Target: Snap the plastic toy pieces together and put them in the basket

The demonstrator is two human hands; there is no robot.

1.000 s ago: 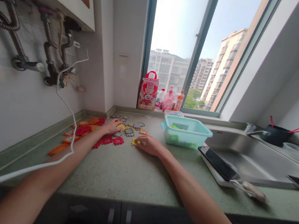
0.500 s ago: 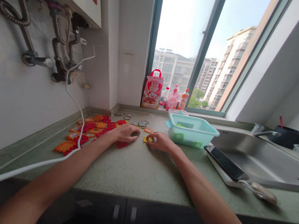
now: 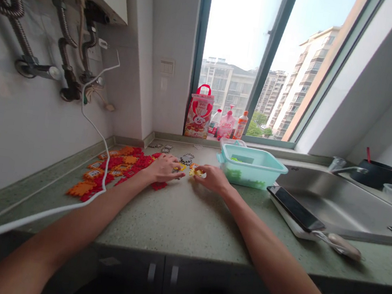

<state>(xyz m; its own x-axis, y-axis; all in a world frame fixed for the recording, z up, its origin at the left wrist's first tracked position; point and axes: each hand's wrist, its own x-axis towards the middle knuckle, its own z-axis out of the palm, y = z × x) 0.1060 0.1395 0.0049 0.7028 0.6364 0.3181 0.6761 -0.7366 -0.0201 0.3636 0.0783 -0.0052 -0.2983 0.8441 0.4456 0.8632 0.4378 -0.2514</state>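
My right hand [image 3: 211,178] pinches a yellow gear-edged piece [image 3: 197,172] between thumb and fingertips, low over the counter. Just left of it, my left hand [image 3: 166,168] reaches over the counter with its fingers spread; something dark grey shows under the fingertips, partly hidden. Behind the left fingers lies another bit of yellow. Red pieces [image 3: 139,162] and orange pieces [image 3: 82,188] with toothed edges lie in a loose heap beside and behind the left wrist. Several grey pieces [image 3: 187,158] rest farther back, near both hands.
A turquoise plastic box [image 3: 254,167] holding green pieces stands right of my right hand. Beyond it are a phone [image 3: 294,208] on a white object and a steel sink [image 3: 337,199]. A white cable [image 3: 106,174] crosses the counter [image 3: 178,226] at left.
My left fingers have spread from their grip on a dark grey piece. The right hand keeps its pinch on the yellow piece. The whole view has shifted slightly.
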